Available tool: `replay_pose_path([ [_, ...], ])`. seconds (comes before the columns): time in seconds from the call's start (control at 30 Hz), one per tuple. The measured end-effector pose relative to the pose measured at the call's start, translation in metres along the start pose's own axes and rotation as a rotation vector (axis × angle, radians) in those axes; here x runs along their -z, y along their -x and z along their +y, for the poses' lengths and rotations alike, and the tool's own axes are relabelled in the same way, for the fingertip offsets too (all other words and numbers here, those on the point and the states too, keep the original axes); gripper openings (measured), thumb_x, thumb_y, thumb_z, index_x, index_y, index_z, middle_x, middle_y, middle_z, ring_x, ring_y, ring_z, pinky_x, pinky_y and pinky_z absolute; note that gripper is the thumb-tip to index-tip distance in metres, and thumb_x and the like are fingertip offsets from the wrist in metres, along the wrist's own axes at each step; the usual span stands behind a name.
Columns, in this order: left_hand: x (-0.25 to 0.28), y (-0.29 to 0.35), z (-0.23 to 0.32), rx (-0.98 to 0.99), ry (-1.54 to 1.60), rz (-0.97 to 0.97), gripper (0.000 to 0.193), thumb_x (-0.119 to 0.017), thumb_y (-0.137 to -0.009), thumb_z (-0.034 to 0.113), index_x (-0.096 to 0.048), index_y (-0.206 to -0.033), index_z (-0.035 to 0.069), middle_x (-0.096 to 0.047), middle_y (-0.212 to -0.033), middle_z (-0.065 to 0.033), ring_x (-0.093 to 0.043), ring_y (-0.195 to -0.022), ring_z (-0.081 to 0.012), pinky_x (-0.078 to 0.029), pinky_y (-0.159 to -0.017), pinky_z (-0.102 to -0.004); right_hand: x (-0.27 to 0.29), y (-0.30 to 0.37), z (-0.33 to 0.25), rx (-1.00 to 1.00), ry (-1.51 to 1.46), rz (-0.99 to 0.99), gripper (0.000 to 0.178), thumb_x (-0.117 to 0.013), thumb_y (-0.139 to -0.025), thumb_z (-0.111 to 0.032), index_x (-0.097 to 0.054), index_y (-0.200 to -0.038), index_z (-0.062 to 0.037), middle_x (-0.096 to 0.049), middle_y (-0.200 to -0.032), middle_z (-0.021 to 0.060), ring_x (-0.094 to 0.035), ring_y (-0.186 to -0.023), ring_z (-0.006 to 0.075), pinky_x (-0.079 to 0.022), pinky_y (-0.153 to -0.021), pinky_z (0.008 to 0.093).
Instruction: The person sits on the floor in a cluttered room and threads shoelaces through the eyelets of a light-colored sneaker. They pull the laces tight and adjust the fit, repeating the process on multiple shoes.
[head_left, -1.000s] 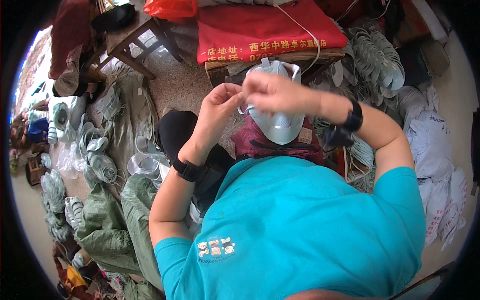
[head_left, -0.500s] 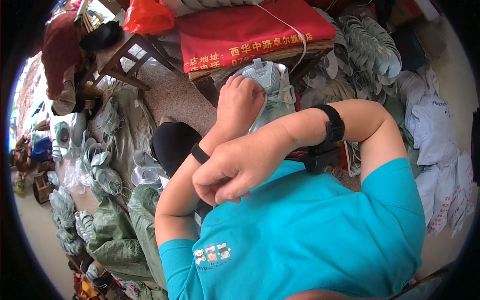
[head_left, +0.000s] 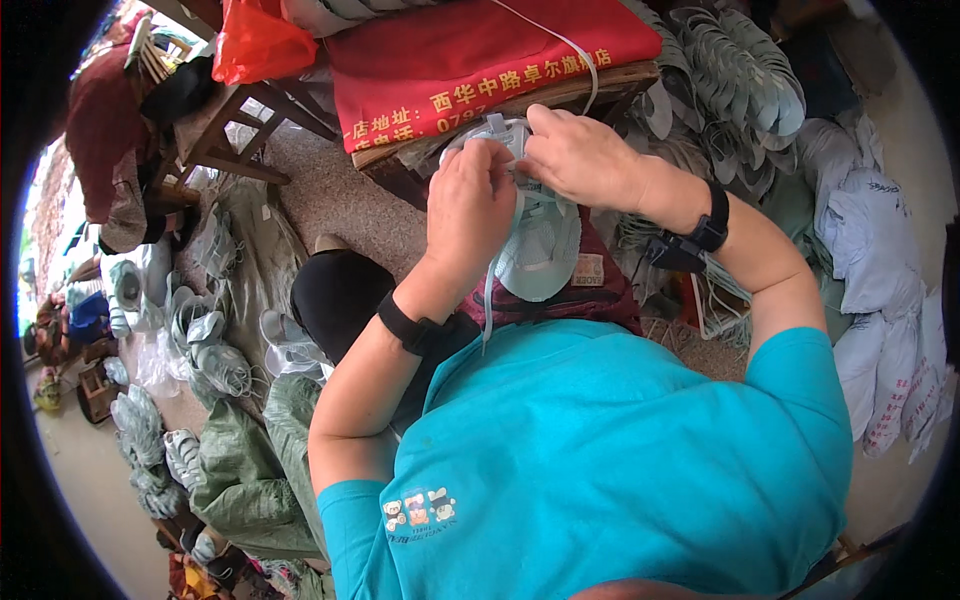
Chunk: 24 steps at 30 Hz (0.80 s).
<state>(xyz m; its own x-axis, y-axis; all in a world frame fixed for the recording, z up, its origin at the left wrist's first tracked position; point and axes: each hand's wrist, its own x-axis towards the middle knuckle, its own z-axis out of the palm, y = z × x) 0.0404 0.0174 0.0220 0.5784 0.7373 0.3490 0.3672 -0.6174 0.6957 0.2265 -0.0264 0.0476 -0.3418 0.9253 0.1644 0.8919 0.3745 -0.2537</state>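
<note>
Head view: beneath the curled fingers of the left hand point(head_left: 470, 200) and right hand point(head_left: 580, 158), exact grip unclear, sits a pale shoe point(head_left: 541, 252), probably light and soft, best held by its sides.

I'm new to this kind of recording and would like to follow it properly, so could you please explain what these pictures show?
There is no robot here: a person works with two bare hands. The view comes from a wide fisheye camera on the person's head, looking down, so straight edges bend near the rim. The left hand and right hand meet at the ankle end of a pale sneaker, its toe toward the person, above maroon cloth. A loose shoelace hangs beside it; exactly what the fingers pinch is hidden. Beyond, a red cloth lies over a wooden table. Stacked pale shoe parts and white sacks are at the right.
</note>
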Motion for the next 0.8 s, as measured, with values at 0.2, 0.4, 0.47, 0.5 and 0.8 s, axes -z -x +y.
replay_pose_path([
  [0.2, 0.024, -0.004, 0.004, -0.041, -0.063, -0.102, 0.012, -0.066, -0.078, 0.003, -0.061, -0.089, 0.002, -0.062, -0.083, -0.0127, -0.059, -0.083, -0.0307, -0.049, -0.076, -0.0383, 0.004, 0.008, 0.003, -0.02, -0.152, -0.031, 0.016, -0.06, -0.088, -0.013, -0.055, -0.08, 0.0, -0.046, -0.097, 0.0157, -0.054, -0.091, 0.0324, -0.046, -0.079, 0.0431],
  [0.4, 0.024, 0.001, -0.003, -0.16, -0.17, -0.044, 0.009, -0.066, -0.076, 0.005, -0.063, -0.085, 0.006, -0.061, -0.084, -0.0106, -0.057, -0.085, -0.0311, -0.046, -0.076, -0.0418, 0.0, 0.005, -0.001, -0.069, -0.1, -0.063, 0.011, -0.059, -0.082, -0.008, -0.054, -0.079, 0.0024, -0.047, -0.098, 0.0158, -0.055, -0.091, 0.033, -0.046, -0.08, 0.0432],
  [0.47, 0.022, 0.003, -0.004, -0.12, -0.186, -0.055, 0.013, -0.067, -0.075, 0.005, -0.064, -0.087, 0.004, -0.061, -0.082, -0.0101, -0.058, -0.082, -0.0295, -0.047, -0.076, -0.04, -0.001, 0.006, -0.002, -0.049, -0.106, -0.054, 0.011, -0.058, -0.081, -0.007, -0.054, -0.078, 0.003, -0.047, -0.097, 0.0158, -0.054, -0.092, 0.033, -0.047, -0.08, 0.0432],
  [0.5, 0.02, 0.003, -0.004, -0.095, -0.163, -0.057, 0.014, -0.067, -0.075, 0.005, -0.063, -0.088, 0.004, -0.061, -0.081, -0.0102, -0.058, -0.081, -0.0299, -0.047, -0.075, -0.04, -0.001, 0.006, -0.002, -0.039, -0.109, -0.05, 0.01, -0.058, -0.08, -0.006, -0.054, -0.078, 0.0033, -0.047, -0.097, 0.0159, -0.054, -0.092, 0.0329, -0.047, -0.08, 0.0432],
  [0.8, 0.002, 0.01, 0.011, 0.32, 0.293, -0.043, 0.02, -0.063, -0.083, 0.002, -0.061, -0.103, 0.001, -0.067, -0.09, -0.0083, -0.06, -0.068, -0.0175, -0.05, -0.066, -0.031, 0.013, -0.002, 0.003, 0.003, -0.25, -0.229, 0.011, -0.056, -0.079, -0.005, -0.052, -0.076, 0.0047, -0.046, -0.097, 0.0159, -0.054, -0.092, 0.032, -0.046, -0.079, 0.0428],
])
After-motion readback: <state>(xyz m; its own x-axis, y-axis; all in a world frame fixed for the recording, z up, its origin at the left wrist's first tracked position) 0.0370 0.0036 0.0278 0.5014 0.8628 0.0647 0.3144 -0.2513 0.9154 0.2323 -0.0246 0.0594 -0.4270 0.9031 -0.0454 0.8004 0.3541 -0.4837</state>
